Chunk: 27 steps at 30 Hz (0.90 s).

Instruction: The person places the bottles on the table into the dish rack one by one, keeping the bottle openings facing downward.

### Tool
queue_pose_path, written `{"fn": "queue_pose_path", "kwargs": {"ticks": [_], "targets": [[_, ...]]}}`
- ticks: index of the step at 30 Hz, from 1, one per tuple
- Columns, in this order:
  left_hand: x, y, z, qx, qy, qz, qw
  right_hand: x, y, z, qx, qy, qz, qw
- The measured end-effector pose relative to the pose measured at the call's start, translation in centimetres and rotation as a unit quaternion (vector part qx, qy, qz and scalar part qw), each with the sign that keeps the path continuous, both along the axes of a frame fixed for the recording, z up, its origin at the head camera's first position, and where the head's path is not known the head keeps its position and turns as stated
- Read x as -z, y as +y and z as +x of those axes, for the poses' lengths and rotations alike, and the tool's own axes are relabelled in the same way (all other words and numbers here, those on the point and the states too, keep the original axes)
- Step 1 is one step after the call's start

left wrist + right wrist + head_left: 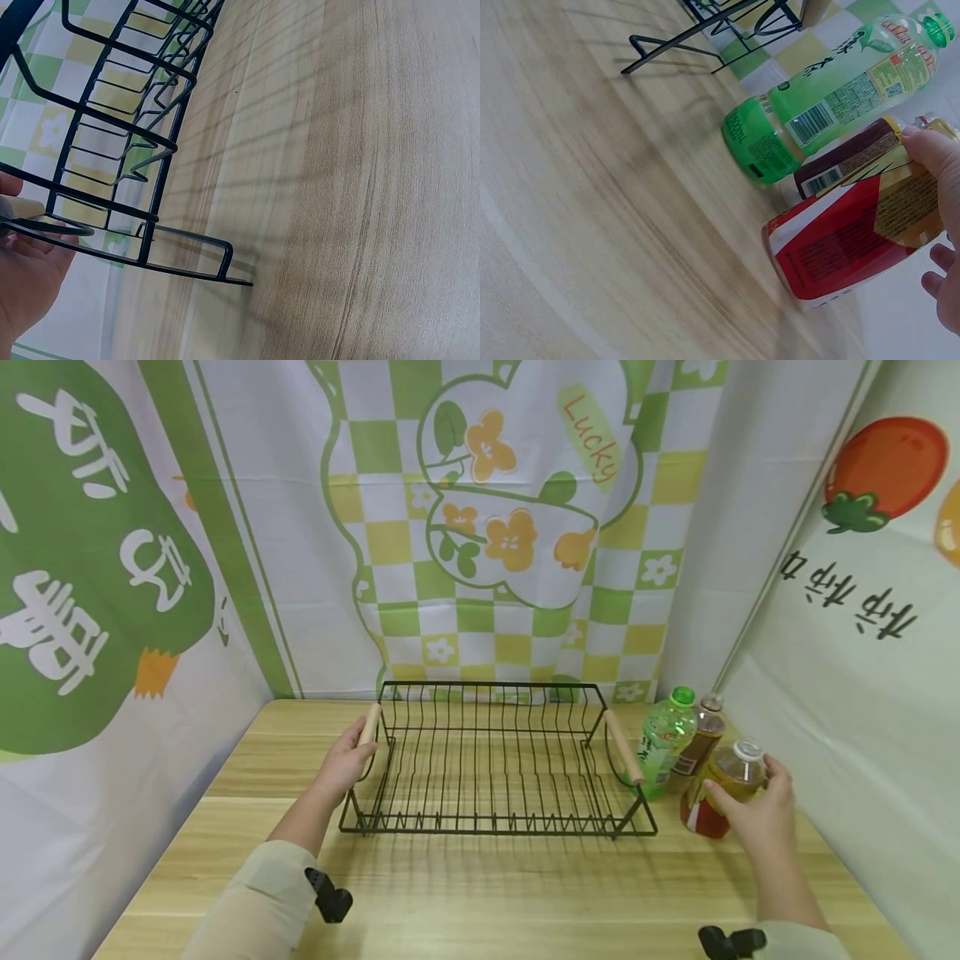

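Gripping the red-labelled bottle upright, cap topmost, my right hand curls; my left hand clasps the sideways-running rack's handle.

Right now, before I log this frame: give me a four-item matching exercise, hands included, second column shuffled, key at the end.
1. left hand
2. right hand
3. wire rack
4. green-capped bottle

A. upright, untouched by either hand
B. holding the red-labelled bottle
C. holding a pale handle
D. black, built of thin bars

Pairs: 1-C, 2-B, 3-D, 4-A
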<state>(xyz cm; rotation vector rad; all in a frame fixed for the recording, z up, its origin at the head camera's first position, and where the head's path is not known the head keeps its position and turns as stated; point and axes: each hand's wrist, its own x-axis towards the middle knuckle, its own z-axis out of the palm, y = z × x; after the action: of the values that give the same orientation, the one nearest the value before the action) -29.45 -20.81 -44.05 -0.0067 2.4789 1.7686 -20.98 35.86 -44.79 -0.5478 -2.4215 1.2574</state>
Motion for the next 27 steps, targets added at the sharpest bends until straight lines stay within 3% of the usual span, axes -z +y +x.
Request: {"fn": "queue_pose_path", "kwargs": {"ticks": [7, 17, 27], "targets": [[0.0, -0.1, 0.0, 0.000, 0.003, -0.005, 1.0000, 0.6, -0.2, -0.3, 0.003, -0.019, -0.030, 0.999], [0.0, -0.1, 0.0, -0.001, -0.001, -0.005, 1.0000, 1.5, -0.4, -0.6, 0.006, -0.004, -0.053, 0.999], [0.1, 0.1, -0.1, 0.002, 0.006, 0.011, 0.9999, 0.9, -0.7, -0.3, 0.028, -0.007, -0.068, 0.997]]}}
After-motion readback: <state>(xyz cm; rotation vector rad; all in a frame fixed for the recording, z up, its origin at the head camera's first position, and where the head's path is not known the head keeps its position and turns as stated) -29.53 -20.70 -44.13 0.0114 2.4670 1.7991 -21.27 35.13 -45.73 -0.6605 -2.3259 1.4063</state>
